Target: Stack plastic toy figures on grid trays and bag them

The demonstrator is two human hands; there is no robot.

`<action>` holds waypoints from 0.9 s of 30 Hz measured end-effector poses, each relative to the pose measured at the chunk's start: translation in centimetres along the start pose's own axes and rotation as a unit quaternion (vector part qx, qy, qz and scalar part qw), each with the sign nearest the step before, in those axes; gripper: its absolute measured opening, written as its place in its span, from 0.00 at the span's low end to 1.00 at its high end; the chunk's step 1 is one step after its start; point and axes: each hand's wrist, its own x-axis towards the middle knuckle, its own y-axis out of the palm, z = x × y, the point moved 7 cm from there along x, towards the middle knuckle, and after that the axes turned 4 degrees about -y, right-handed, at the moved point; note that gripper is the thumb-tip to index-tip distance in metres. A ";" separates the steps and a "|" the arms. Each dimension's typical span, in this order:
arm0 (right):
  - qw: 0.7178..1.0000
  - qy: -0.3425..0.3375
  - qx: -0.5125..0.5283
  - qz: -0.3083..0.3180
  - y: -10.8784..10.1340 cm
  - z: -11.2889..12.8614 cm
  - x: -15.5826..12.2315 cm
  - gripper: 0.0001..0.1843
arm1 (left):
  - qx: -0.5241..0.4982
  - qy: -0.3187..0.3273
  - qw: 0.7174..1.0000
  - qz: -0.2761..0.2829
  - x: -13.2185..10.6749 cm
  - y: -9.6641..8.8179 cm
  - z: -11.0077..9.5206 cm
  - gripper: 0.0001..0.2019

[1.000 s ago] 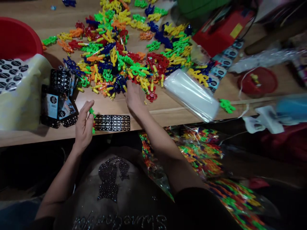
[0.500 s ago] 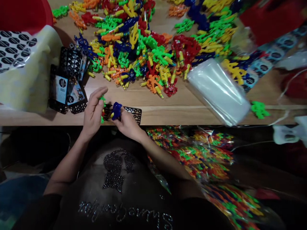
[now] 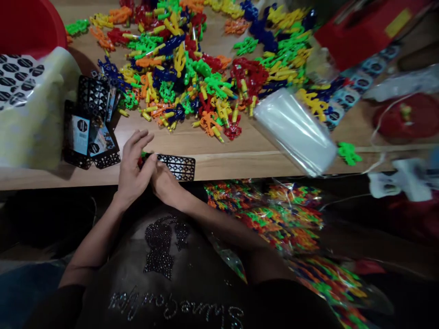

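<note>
My left hand (image 3: 133, 167) and my right hand (image 3: 164, 183) meet just above the table's front edge. A green plastic piece (image 3: 144, 155) shows at the left fingertips, with a bit of red (image 3: 140, 162) beside it. The blue piece is hidden, and my fingers cover most of what they hold. A black plastic grid card (image 3: 179, 167) lies right next to my right hand. Many interlocking plastic toy pieces (image 3: 178, 87) in green, yellow, red, blue and orange lie heaped on the wooden table (image 3: 219, 164) beyond my hands.
Black grids with printed cards (image 3: 82, 135) lie left of my hands, by a cream sack (image 3: 30, 119) and a red bowl (image 3: 27, 27). A clear plastic bag stack (image 3: 295, 130) lies right. Filled bags of pieces (image 3: 270, 219) sit below the table edge.
My hands have come together over the grid card. The blue piece seen in my right hand is now out of sight. The view has shifted slightly.
</note>
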 end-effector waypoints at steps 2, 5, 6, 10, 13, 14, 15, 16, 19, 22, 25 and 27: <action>0.999 -0.027 0.040 0.023 -2.1 -0.4 0.9 0.22 | 0.009 -0.002 1.000 -0.014 0.1 -0.3 0.0 0.20; 0.999 -0.029 0.039 -0.021 -6.9 -1.9 3.2 0.20 | 0.016 -0.011 0.999 -0.034 0.1 -0.7 0.1 0.23; 0.999 -0.004 0.009 -0.051 -8.5 -2.7 4.1 0.20 | 0.017 -0.014 0.999 -0.039 0.1 -0.7 0.1 0.24; 0.975 0.162 -0.121 -0.092 -11.4 -5.9 6.7 0.20 | 0.015 -0.015 0.999 -0.048 -0.1 -0.9 -0.2 0.24; 0.961 0.215 -0.146 -0.098 -11.0 -7.2 6.0 0.19 | 0.017 -0.027 0.998 -0.048 -0.3 -1.4 -0.4 0.20; 0.959 0.216 -0.145 -0.111 -10.8 -7.6 5.2 0.18 | 0.012 -0.033 0.998 -0.049 -0.4 -1.6 -0.4 0.18; 0.958 0.215 -0.142 -0.127 -10.7 -8.1 4.3 0.17 | 0.003 -0.037 0.998 -0.049 -0.4 -1.8 -0.4 0.18; 0.957 0.213 -0.136 -0.144 -10.6 -8.5 3.4 0.14 | -0.007 -0.040 0.998 -0.048 -0.4 -2.0 -0.4 0.19; 0.960 0.199 -0.078 -0.182 -10.2 -9.6 1.0 0.14 | -0.029 -0.034 0.998 -0.040 0.0 -2.2 -0.4 0.19; 0.971 0.146 0.044 -0.184 -9.0 -8.8 0.2 0.27 | -0.034 -0.028 0.999 -0.014 0.3 -1.8 -0.1 0.19; 0.978 0.077 0.139 -0.136 -7.1 -5.9 0.4 0.33 | -0.044 -0.035 0.998 0.005 0.4 -1.3 0.4 0.20; 0.981 0.029 0.168 -0.093 -5.7 -3.8 0.7 0.32 | -0.048 -0.039 0.998 0.006 0.3 -1.3 0.6 0.20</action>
